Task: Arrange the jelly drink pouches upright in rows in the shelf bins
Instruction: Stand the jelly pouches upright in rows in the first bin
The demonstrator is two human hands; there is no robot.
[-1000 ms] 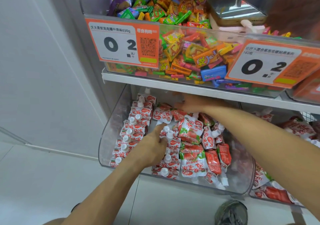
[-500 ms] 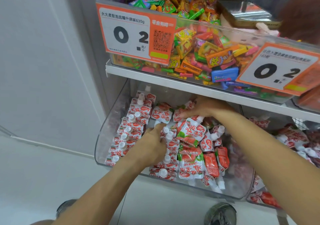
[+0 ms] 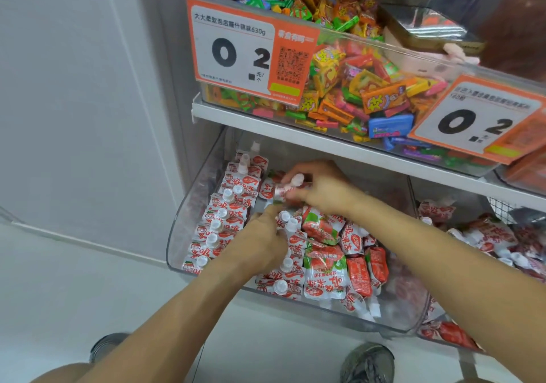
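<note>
The right hand [image 3: 322,187] was pinching one jelly pouch [image 3: 283,189] at the far end of the clear bin [image 3: 189,220], cap [image 3: 297,179] pointing up and right, so tilted, not upright. The left hand [image 3: 263,241], fingers curled, pressed into the second row [image 3: 288,252] just nearer, apparently keeping a gap open right below it.

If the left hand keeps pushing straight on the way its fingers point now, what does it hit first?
Most likely the white-capped red-and-white jelly pouch that the right hand holds just beyond the left hand, whose fingertips point up and back into the clear plastic bin. Depth is unclear, so it may pass underneath.
</note>
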